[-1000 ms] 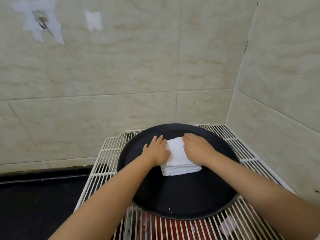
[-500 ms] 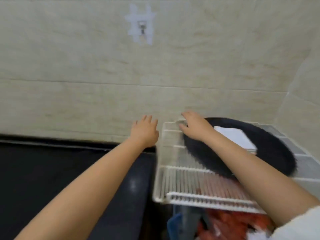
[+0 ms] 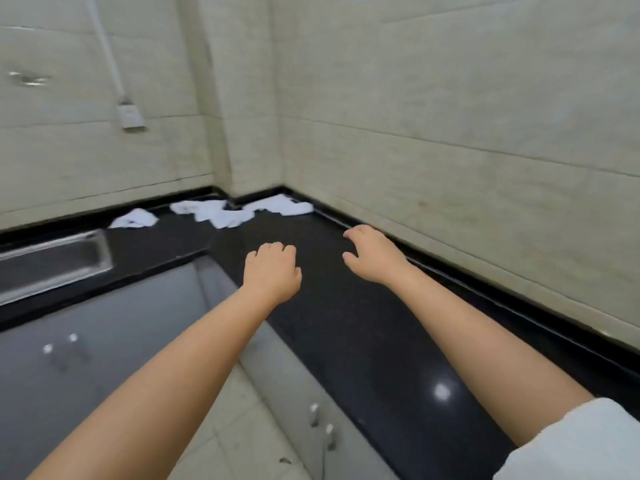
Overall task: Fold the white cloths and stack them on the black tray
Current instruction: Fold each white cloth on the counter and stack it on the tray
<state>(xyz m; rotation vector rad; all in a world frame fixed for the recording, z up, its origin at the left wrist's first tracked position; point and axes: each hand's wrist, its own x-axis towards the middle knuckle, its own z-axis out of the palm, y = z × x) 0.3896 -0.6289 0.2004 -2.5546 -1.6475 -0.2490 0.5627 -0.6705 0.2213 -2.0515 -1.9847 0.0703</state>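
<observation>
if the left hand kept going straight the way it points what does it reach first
Probably the crumpled white cloths in the counter's corner; only bare black counter lies between them and the left hand, though depth is uncertain.

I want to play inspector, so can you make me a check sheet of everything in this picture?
Surface: black countertop, shiny, running into a corner.
Job's things: crumpled white cloths lie unfolded in the far corner; black tray not in view.
Clutter: nothing seen.
Hands: left hand and right hand over the counter, fingers loosely curled, holding nothing.
Cables: white cord runs down the wall to a white socket.
Surroundings: beige tiled walls, metal sink at left.
</observation>
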